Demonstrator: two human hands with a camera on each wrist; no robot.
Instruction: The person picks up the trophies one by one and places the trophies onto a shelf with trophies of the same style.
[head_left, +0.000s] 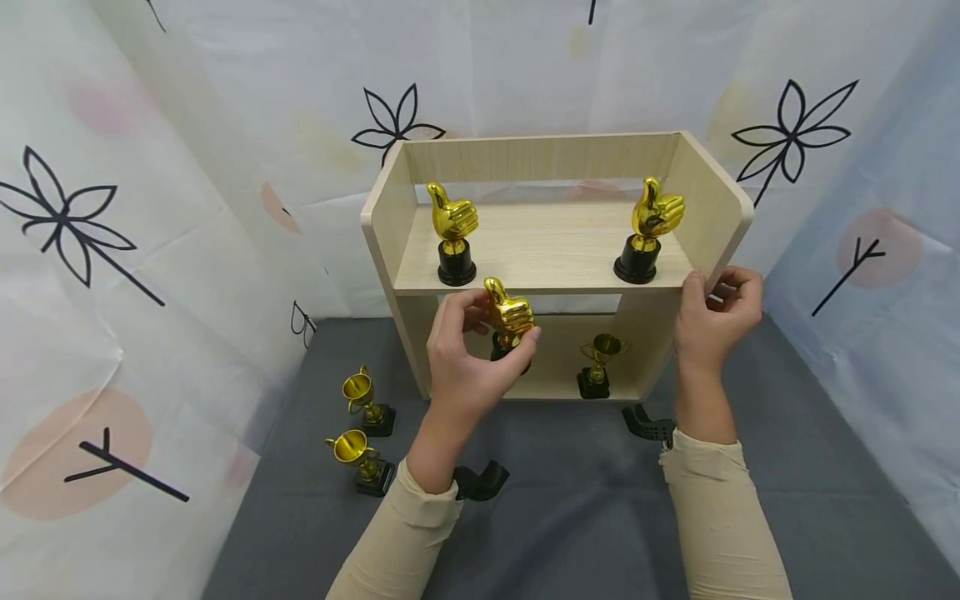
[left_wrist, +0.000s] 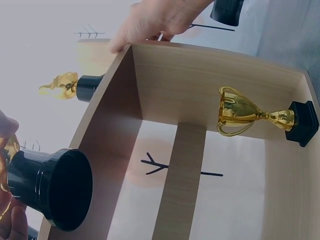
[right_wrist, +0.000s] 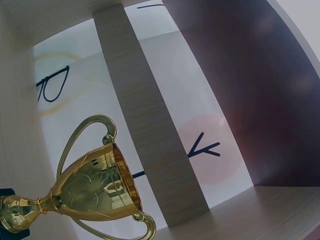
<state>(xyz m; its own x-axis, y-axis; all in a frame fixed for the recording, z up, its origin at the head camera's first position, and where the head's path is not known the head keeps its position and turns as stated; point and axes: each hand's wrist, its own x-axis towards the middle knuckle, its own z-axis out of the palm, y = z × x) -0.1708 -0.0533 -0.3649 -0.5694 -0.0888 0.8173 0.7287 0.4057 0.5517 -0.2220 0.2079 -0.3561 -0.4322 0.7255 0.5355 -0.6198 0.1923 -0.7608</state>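
Note:
My left hand [head_left: 468,358] holds a gold thumbs-up trophy [head_left: 512,312] between thumb and fingers, just in front of the shelf's middle board. The left wrist view shows the underside of its round black base [left_wrist: 70,190]. My right hand [head_left: 716,321] grips the front edge of the right side panel of the pale wooden shelf [head_left: 540,158], at the height of the middle board. On that board stand two more thumbs-up trophies, one at the left [head_left: 454,221] and one at the right [head_left: 657,212]. A gold cup trophy [head_left: 602,350] stands upright in the lower compartment, toward the right.
Two gold cup trophies, one farther back [head_left: 358,390] and one nearer [head_left: 352,448], stand on the grey tabletop [head_left: 570,525] left of the shelf. White cloth walls [head_left: 225,100] with flower drawings enclose the table at the back and sides. Each wrist bears a black strap.

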